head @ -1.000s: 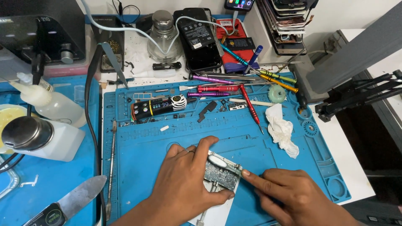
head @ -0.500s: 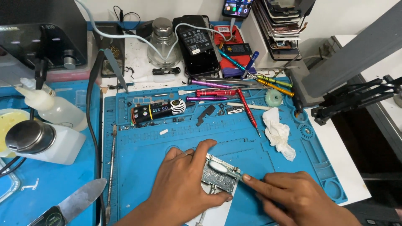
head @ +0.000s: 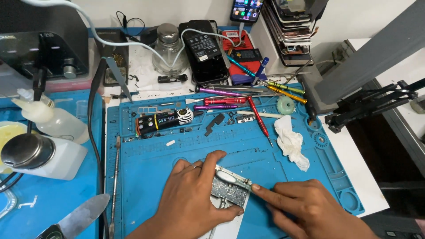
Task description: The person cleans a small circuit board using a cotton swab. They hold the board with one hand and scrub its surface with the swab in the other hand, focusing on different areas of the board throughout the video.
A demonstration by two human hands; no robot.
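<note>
Your left hand [head: 190, 201] clamps the opened phone [head: 230, 191] on the blue repair mat [head: 177, 155], your right hand [head: 310, 208] pinches its edge with fingers together, so disassembly seems only midway.

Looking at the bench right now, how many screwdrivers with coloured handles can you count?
6, perhaps more hidden in the clutter: two purple and one red lying level along the blue mat top edge, a red one slanting down, and green and yellow to the right.

bare left hand [head: 190, 201], bare right hand [head: 310, 210], sleeveless forearms
</note>
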